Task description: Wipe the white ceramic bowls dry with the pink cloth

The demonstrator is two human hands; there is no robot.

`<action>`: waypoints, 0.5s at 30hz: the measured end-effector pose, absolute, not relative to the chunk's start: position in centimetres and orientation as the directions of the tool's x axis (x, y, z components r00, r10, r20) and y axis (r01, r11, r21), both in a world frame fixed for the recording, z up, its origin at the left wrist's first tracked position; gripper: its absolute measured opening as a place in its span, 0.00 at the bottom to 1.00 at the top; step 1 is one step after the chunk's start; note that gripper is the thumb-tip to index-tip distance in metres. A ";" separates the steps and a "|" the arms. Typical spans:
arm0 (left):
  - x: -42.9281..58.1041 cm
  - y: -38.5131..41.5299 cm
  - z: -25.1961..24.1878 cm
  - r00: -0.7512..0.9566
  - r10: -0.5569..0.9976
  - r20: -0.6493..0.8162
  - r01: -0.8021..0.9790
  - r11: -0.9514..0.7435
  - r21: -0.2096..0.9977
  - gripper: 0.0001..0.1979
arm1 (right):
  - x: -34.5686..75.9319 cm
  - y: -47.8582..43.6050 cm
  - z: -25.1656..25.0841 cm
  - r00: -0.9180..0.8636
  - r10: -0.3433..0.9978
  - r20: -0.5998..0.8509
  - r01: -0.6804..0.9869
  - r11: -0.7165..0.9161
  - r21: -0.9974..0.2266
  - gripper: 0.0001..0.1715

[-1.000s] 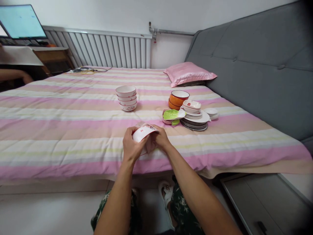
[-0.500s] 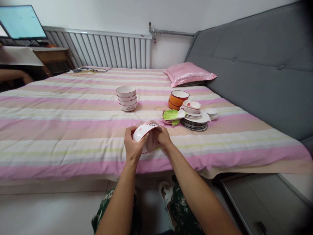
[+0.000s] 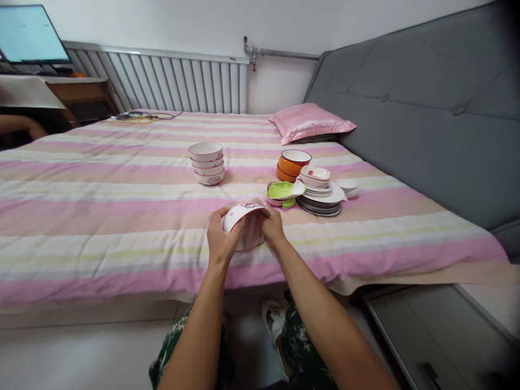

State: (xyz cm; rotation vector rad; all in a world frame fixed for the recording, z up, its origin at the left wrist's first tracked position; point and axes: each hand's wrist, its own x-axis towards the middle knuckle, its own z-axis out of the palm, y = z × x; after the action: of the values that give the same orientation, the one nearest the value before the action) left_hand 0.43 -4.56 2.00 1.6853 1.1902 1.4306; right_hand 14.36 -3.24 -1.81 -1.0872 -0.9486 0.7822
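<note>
A white bowl (image 3: 235, 214) with a red rim and a printed pattern is tilted on its side above the near edge of the bed. My left hand (image 3: 221, 238) grips its left side, thumb at the rim. At the bowl's right side, my right hand (image 3: 272, 226) has its fingers closed on a pale pinkish cloth (image 3: 252, 233) pressed to the inside. Part of the right fingers is hidden by bowl and cloth. Beyond them stands a stack of similar white bowls (image 3: 208, 176).
Right of centre on the striped bed (image 3: 122, 216) are orange bowls (image 3: 286, 168), green leaf-shaped dishes (image 3: 281, 189), stacked plates (image 3: 319, 206) and small white dishes (image 3: 348, 187). A pink pillow (image 3: 311, 120) and cables (image 3: 142, 116) lie farther back. At far left, a person's arm (image 3: 20, 123) shows.
The whole view has shifted slightly. The bowl has turned a little in my hands, and the cloth shows more inside it. Both hands keep hold.
</note>
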 end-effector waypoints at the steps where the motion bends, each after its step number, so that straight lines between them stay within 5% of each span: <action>1: 0.2 -4.4 2.0 0.039 0.909 0.415 0.274 -0.410 0.870 0.18 | 14.5 -3.4 -1.7 0.394 0.879 0.268 -0.025 0.301 -0.953 0.19; 7: -1.0 -4.5 2.2 0.119 0.842 0.526 0.473 -0.514 0.716 0.20 | 14.0 -5.0 0.4 0.333 0.787 0.519 0.404 0.378 -0.833 0.32; 15: -1.3 -5.2 2.8 0.092 0.872 0.481 0.597 -0.435 0.674 0.25 | 12.6 -6.5 1.8 0.102 0.736 0.670 0.589 0.498 -0.637 0.32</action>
State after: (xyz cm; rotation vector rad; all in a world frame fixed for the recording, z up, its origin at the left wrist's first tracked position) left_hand -1.31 -5.20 2.78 2.0691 1.4569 1.2669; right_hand 12.55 -6.51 1.84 -1.1747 -1.5767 0.1576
